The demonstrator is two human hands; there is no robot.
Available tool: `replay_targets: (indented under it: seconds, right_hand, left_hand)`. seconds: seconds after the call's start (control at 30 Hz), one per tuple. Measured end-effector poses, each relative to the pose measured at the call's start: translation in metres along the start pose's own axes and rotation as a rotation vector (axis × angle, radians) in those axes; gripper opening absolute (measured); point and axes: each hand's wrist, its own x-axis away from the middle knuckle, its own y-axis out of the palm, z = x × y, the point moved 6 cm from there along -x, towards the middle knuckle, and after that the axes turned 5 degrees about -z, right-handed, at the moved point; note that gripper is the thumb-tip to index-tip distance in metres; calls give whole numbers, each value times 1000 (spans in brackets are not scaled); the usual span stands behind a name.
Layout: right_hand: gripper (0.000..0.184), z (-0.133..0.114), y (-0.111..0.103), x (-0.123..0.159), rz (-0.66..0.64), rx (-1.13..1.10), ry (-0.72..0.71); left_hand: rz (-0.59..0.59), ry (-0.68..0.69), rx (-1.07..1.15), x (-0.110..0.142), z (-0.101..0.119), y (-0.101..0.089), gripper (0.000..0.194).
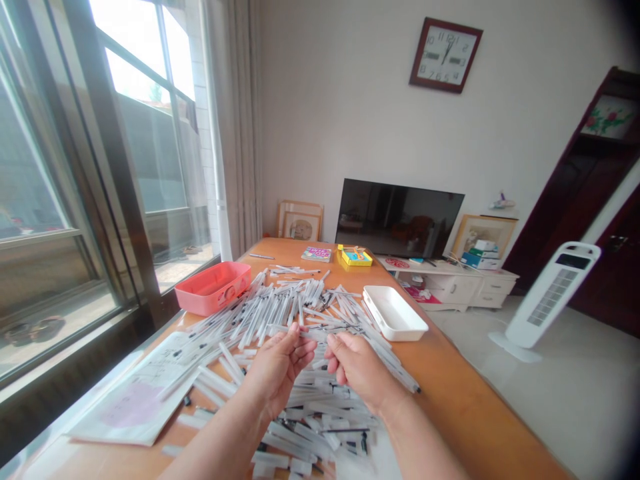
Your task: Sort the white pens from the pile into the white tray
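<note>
Above a wide pile of pen parts, my left hand (283, 363) is closed in a pinch on a translucent pen barrel (313, 335), thumb on top. My right hand (360, 367) is just to the right, its thumb pressed against curled fingers at the other end of the barrel. The pieces behind and between the hands blur together, so the exact ends are hard to make out. Beneath and around both hands lie many clear pen barrels (287, 303), white caps (300, 467) and thin dark refills (350, 430), loose and crossing one another.
A red plastic basket (213, 290) stands on the table's left, a white tray (397, 317) on its right. A printed bag (130, 400) lies at the left edge. Farther back are a booklet (317, 254), a yellow box (356, 257) and a single pen (261, 257).
</note>
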Motion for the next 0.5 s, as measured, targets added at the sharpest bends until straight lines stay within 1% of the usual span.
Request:
replay_targets:
  seconds: [0.07,0.13,0.17,0.27,0.33,0.5]
  right_hand:
    - [33,-4,1,1,1,10,-36]
    - [28,-5,1,1,5,-15,-63]
    - [30,-5,1,1,10,-33,-63]
    - [44,1,1,-2,21,-57,-19]
    - [45,3,1,-3,20,-44,-6]
    - [28,-2,-2,-2,-3,-22,-71]
  left_hand:
    - [1,1,-7,0,1,-1,15]
    - [-1,4,-13,0,1,-1,15]
    - [-3,7,-14,0,2,0,16]
    - [-7,8,-19,1,2,1,16]
    - [-5,6,-29,2,3,1,17]
    - [34,14,-66,3,4,1,22]
